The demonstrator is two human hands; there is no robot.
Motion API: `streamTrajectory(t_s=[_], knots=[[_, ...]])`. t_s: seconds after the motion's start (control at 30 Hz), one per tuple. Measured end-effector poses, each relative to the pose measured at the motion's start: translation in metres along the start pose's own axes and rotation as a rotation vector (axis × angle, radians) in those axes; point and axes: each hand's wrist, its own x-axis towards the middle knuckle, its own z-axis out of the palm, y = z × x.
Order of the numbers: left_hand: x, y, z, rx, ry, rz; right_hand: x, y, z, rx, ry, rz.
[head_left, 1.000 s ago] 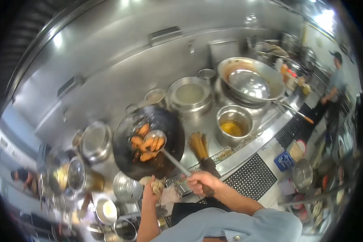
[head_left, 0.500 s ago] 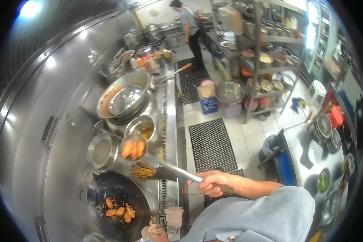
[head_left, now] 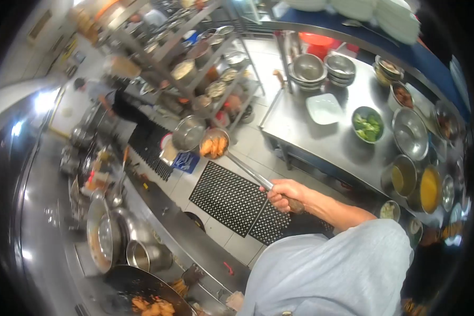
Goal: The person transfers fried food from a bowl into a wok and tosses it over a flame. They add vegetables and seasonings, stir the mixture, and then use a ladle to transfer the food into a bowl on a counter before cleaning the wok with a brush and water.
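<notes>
In my right hand is the wooden handle of a long metal ladle, the fingers wrapped round it. Orange-brown fried pieces fill the ladle's bowl, which is over the floor between stove and table. At the lower left sits a dark wok, its lower part cut off by the frame edge, with more fried pieces inside. I cannot make out my left hand beside the wok.
On the steel table at right are a white square dish, a bowl of green vegetables and stacked metal bowls. Black mats cover part of the floor. A person stands at the back left.
My right hand has swung the loaded ladle from above the stove out over the floor, towards the table. The view has turned right, and my left hand has dropped out of sight.
</notes>
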Motion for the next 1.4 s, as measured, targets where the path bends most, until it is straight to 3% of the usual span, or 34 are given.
streamTrajectory(t_s=[0.27,0.37,0.4,0.47,0.57,0.7,0.8,0.93,1.07,1.23,1.27,1.3,1.33,1.4], knots=[[0.021,0.003,0.094,0.034,-0.275,-0.028,-0.090,-0.022,-0.032,0.057,0.208,-0.365],[0.040,0.000,0.127,0.086,-0.522,0.072,-0.119,-0.011,-0.031,0.033,0.388,-0.505],[0.046,-0.003,0.143,-0.002,-0.559,-0.063,-0.127,-0.005,-0.032,0.005,0.453,-0.530],[0.045,-0.013,0.189,-0.245,-0.491,-0.517,-0.139,0.003,-0.031,-0.063,0.580,-0.587],[0.051,-0.043,0.210,-0.084,-0.697,-0.454,-0.149,0.007,-0.049,-0.236,0.782,-0.600],[0.057,-0.065,0.228,-0.117,-0.665,-0.821,-0.144,0.004,-0.082,-0.460,0.975,-0.545],[0.047,-0.069,0.234,0.048,-0.596,-0.862,-0.126,0.009,-0.094,-0.699,1.193,-0.496],[0.072,-0.102,0.205,0.012,-0.816,-0.958,-0.119,0.011,-0.082,-0.933,1.395,-0.417],[0.065,-0.091,0.200,0.138,-0.730,-1.007,-0.107,0.028,-0.164,-1.601,1.606,-0.598],[0.090,-0.109,0.178,0.056,-0.768,-1.034,-0.106,0.051,-0.069,-1.202,1.351,-0.707],[0.060,-0.093,0.193,0.179,-0.562,-0.925,-0.101,0.054,-0.049,-1.048,1.159,-0.678],[0.063,-0.091,0.191,0.092,-0.737,-0.947,-0.096,0.062,-0.025,-0.884,0.978,-0.610],[0.060,-0.095,0.188,0.111,-0.692,-0.919,-0.086,0.077,-0.008,-0.699,0.813,-0.519],[0.054,-0.093,0.194,0.144,-0.680,-0.880,-0.062,0.102,0.011,-0.597,0.696,-0.420]])
